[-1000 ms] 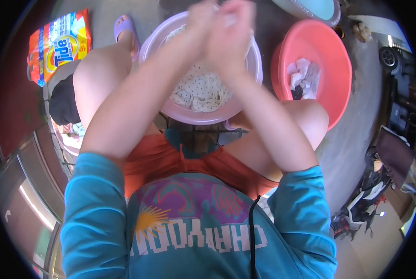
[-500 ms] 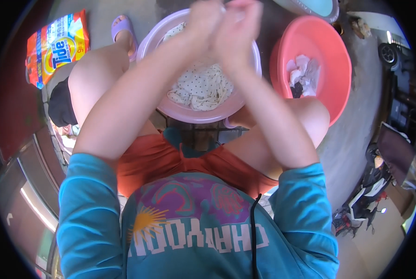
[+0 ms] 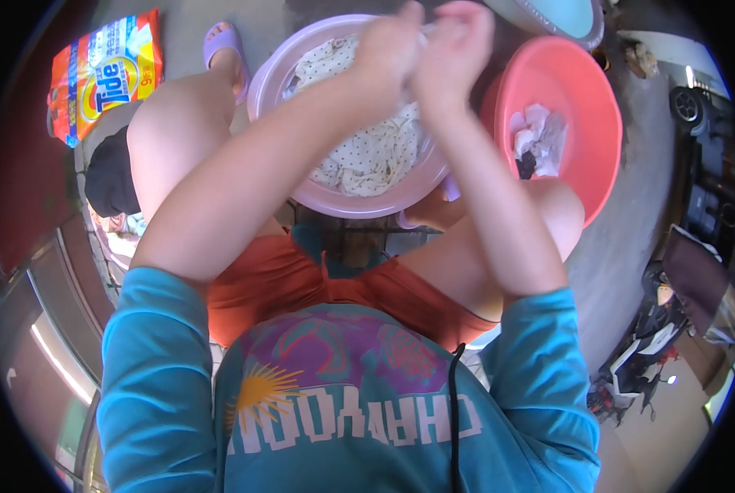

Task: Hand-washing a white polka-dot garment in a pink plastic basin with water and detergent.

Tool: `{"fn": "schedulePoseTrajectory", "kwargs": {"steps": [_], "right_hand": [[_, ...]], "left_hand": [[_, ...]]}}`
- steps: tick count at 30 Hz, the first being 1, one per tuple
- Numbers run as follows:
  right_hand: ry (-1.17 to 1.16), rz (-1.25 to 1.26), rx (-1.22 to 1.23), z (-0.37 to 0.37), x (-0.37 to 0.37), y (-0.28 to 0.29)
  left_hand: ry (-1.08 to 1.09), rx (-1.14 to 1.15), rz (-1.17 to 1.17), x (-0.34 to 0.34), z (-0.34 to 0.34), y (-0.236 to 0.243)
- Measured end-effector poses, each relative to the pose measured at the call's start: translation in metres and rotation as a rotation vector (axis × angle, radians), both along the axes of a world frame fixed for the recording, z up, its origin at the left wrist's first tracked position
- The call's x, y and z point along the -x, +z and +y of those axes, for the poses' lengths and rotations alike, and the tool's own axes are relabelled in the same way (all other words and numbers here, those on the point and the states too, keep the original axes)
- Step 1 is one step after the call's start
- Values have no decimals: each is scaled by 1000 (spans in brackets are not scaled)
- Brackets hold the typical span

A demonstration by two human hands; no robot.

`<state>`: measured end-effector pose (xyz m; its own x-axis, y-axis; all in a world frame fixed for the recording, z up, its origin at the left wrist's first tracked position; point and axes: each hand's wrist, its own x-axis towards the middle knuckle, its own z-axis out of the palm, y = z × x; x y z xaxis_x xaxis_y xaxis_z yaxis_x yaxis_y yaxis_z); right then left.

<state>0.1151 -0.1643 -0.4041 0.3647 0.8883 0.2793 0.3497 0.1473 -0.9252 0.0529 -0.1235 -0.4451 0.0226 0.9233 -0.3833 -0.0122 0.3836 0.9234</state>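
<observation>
Above the far right part of a lavender basin (image 3: 367,207), my two hands are close together. My left hand (image 3: 390,56) is closed and smeared by motion. Beside it my right hand (image 3: 456,51) has its fingers curled in. A bit of something pale shows between them, too small and blurred to name. Below, white cloth with dark dots (image 3: 375,160) lies bunched in the basin, partly covered by my left forearm.
Right of the lavender basin stands a coral-pink basin (image 3: 585,156) holding small white, grey and dark cloths (image 3: 540,140). A pale blue-green basin (image 3: 560,16) is at the far right edge. An orange detergent bag (image 3: 108,78) lies far left. Parked vehicles (image 3: 655,329) line the right.
Both hands have shifted to the right together above the lavender basin, staying close to each other. More of the dotted cloth shows beside my left forearm.
</observation>
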Motion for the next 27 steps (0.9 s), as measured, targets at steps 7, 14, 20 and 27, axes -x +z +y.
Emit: {"fn": "schedulePoseTrajectory", "kwargs": {"steps": [7,14,20,27], "right_hand": [[-163,73,91,16,-23,-10],[-167,-183,-146,36,-59,-8],[110,679,198,39,-72,41],[196,446,334,21,-93,69]], "left_hand": [[-79,-26,133,-4,6,18],[-217,30,-215,-25,-27,44],[-116,349,-774,27,-9,88],[-54,-186,-607,60,-2,99]]}}
